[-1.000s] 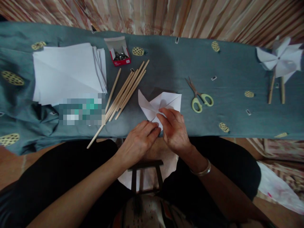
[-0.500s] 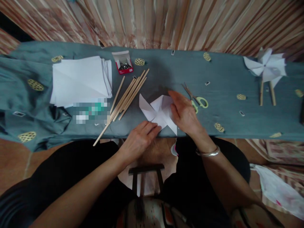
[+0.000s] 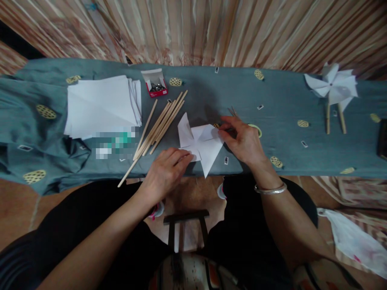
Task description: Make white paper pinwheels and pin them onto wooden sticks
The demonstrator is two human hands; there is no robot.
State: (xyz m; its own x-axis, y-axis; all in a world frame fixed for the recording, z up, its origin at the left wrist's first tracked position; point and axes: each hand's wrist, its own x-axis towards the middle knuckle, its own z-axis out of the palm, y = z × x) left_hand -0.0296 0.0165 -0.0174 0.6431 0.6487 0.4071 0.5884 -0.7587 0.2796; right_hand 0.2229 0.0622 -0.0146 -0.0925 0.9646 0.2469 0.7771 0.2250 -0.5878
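A white folded paper pinwheel (image 3: 208, 147) lies near the front edge of the cloth-covered table, its blades pointing out from the middle. My left hand (image 3: 165, 168) has its fingers closed on the lower left blade, thumb over the paper. At the right blade, my right hand (image 3: 246, 141) pinches the paper's edge between thumb and fingers; its fingertips are partly hidden. Below that hand lie scissors (image 3: 255, 128) with light green handles, mostly covered by it. Several wooden sticks (image 3: 161, 127) are heaped left of the pinwheel.
A stack of white paper (image 3: 101, 104) lies at the left, with a blurred green and white item (image 3: 119, 141) in front. An open red box (image 3: 157, 88) holds small metal pieces. At the right lie finished-looking pinwheels (image 3: 335, 84) on sticks. A pleated curtain (image 3: 193, 32) hangs behind.
The paper pinwheel has turned clockwise on the table. My left hand has shifted left with its blade, and my right hand has moved slightly right, now covering most of the scissors.
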